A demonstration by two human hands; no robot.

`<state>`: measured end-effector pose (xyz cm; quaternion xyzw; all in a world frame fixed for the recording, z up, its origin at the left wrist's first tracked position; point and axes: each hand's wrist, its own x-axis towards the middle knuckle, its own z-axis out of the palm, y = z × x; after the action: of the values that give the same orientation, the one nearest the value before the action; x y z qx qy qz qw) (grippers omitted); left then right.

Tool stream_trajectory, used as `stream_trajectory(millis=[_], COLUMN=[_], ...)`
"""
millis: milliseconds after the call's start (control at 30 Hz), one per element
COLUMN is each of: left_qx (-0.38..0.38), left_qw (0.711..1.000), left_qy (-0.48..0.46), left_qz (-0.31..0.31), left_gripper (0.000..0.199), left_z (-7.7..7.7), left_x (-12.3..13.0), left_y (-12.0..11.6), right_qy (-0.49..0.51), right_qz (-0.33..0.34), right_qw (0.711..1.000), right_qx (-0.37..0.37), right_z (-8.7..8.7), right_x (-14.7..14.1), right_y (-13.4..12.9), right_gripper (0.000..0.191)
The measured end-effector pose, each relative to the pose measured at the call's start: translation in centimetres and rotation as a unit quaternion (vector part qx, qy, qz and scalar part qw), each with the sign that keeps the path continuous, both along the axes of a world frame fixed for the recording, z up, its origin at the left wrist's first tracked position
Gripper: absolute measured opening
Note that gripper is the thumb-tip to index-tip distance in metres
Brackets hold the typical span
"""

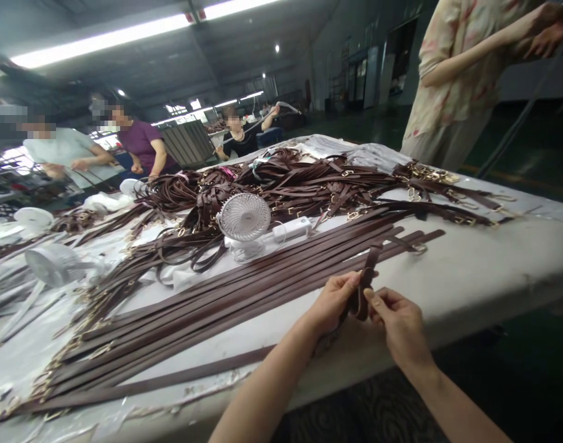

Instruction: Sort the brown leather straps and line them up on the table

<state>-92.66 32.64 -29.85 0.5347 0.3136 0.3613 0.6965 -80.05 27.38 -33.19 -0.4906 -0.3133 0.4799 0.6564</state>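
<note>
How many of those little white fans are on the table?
2 for certain: one fan stands among the brown straps, and another fan sits further left. A round white shape beyond it might be a third; more could be hidden.

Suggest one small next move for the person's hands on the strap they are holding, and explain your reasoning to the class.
Probably the right hand should firm its pinch on the dark brown leather strap. Its fingertips seem to grip only the strap's edge, while the left hand holds the strap lower down. A firmer pinch would likely keep it steady above the row of brown straps just beyond.
</note>
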Motion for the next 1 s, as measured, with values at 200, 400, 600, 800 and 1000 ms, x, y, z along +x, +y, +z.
stream_trajectory(millis=[200, 400, 600, 800, 1000], left_qx=[0.042, 0.087, 0.121, 0.161, 0.116], left_qw=[0.997, 0.991, 0.983, 0.97, 0.979], left_qy=[0.049, 0.1, 0.141, 0.179, 0.165], left_qz=[-0.043, -0.02, -0.014, -0.02, -0.036], left_gripper=[0.063, 0.068, 0.08, 0.072, 0.071], left_z=[1.0, 0.5, 0.2, -0.5, 1.1], left_x=[-0.4, -0.5, 0.1, 0.0, -0.6], left_y=[-0.3, -0.2, -0.4, -0.2, 0.9], right_qy=[-0.314, -0.392, -0.292, -0.251, 0.087], right_qz=[-0.072, -0.02, 0.009, -0.161, 0.011], right_qw=[0.921, 0.889, 0.953, 0.95, 0.988], right_qx=[0.218, 0.236, 0.082, 0.089, 0.131], right_z=[2.5, 3.1, 2.6, 3.4, 4.3], right_x=[4.4, 4.5, 6.7, 11.6, 8.2], right_y=[1.0, 1.3, 2.6, 6.0, 4.3], right_gripper=[0.026, 0.013, 0.029, 0.04, 0.038])
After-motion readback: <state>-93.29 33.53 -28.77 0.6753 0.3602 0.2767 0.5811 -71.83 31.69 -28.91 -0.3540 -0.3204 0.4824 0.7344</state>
